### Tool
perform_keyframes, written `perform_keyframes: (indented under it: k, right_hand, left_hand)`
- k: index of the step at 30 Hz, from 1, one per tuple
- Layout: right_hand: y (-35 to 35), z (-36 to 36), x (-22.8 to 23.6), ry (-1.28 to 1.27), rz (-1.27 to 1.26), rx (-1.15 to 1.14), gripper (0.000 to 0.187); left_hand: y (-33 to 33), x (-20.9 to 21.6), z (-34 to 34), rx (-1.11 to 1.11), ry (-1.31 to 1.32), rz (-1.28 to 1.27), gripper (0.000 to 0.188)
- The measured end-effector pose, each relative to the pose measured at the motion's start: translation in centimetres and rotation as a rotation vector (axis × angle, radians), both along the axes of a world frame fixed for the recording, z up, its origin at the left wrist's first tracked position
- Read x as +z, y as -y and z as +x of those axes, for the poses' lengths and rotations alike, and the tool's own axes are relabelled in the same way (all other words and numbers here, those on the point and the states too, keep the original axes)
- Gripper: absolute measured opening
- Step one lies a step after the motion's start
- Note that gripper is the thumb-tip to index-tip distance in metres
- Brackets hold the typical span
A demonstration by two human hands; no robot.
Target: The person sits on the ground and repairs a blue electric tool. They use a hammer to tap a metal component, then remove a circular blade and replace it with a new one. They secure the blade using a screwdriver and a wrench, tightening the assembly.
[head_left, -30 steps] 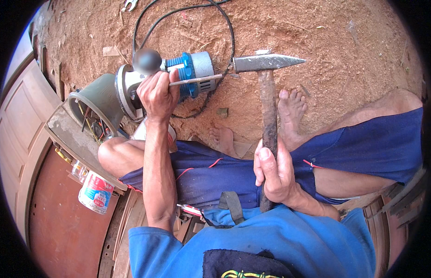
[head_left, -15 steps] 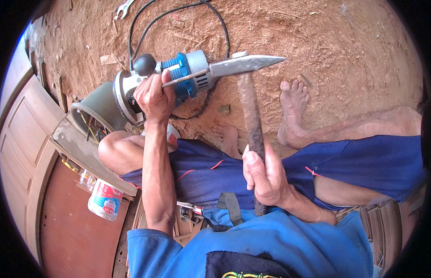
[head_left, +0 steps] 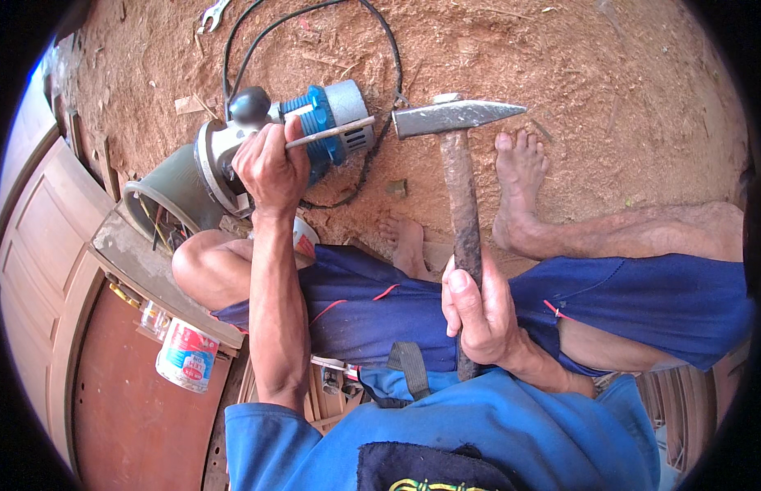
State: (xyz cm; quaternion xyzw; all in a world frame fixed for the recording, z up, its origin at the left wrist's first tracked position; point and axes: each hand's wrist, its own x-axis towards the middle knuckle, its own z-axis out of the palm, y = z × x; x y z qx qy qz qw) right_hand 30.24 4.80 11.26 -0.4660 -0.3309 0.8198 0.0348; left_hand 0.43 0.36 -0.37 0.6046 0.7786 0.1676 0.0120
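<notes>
My right hand (head_left: 485, 315) is wrapped round the wooden handle of a hammer (head_left: 460, 120). The steel head, pointed at its right end, is raised beyond my knees. In my closed left hand (head_left: 272, 170) is a thin rod (head_left: 331, 132), its free end pointing right toward the hammer head with a small gap between. Behind that hand lies a blue and silver router (head_left: 315, 123) with a round black knob (head_left: 249, 106). The hand covers part of the router's base, and I cannot tell whether it also grips the router.
A grey-green bucket (head_left: 163, 192) lies tipped beside the router base. The black power cord (head_left: 394, 49) loops over the sawdust-covered ground, and a wrench (head_left: 214, 15) lies at the far left. A white tub (head_left: 186, 353) and wooden door panels (head_left: 49, 221) are at my left. My bare feet (head_left: 521, 176) rest ahead.
The hammer head has moved right, away from the rod's end, which it met or overlapped before. My left hand, the rod and the router have shifted slightly left.
</notes>
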Motion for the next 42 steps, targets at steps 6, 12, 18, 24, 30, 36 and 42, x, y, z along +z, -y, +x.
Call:
perform_keyframes:
  k: [6,12,18,24,30,36,42]
  right_hand:
    - [0.0,0.3,0.0,-0.014,0.006,0.026,0.026]
    - [0.1,0.1,0.1,-0.007,0.007,0.036,0.025]
    - [0.0,0.1,0.2,-0.004,-0.003,0.054,0.024]
    - [0.3,-0.1,0.3,-0.008,0.003,0.032,0.024]
    - [0.1,-0.5,0.4,-0.041,0.023,-0.061,0.026]
    - [0.0,-1.5,0.2,0.012,0.066,-0.119,0.028]
    - [-0.6,-1.2,-0.1,0.068,0.128,0.037,0.033]
  left_hand:
    - [0.2,-0.1,-0.1,-0.019,0.023,-0.004,0.043]
    - [0.2,-0.1,-0.1,-0.037,0.023,-0.002,0.043]
    - [0.1,0.0,0.0,-0.027,0.018,0.013,0.041]
    - [0.2,0.1,0.0,-0.008,0.019,0.015,0.040]
    - [0.1,-0.3,0.1,0.012,0.014,0.026,0.039]
    - [0.3,-0.7,0.1,0.031,-0.008,0.025,0.040]
    - [0.2,-0.8,0.1,0.042,-0.018,0.037,0.042]
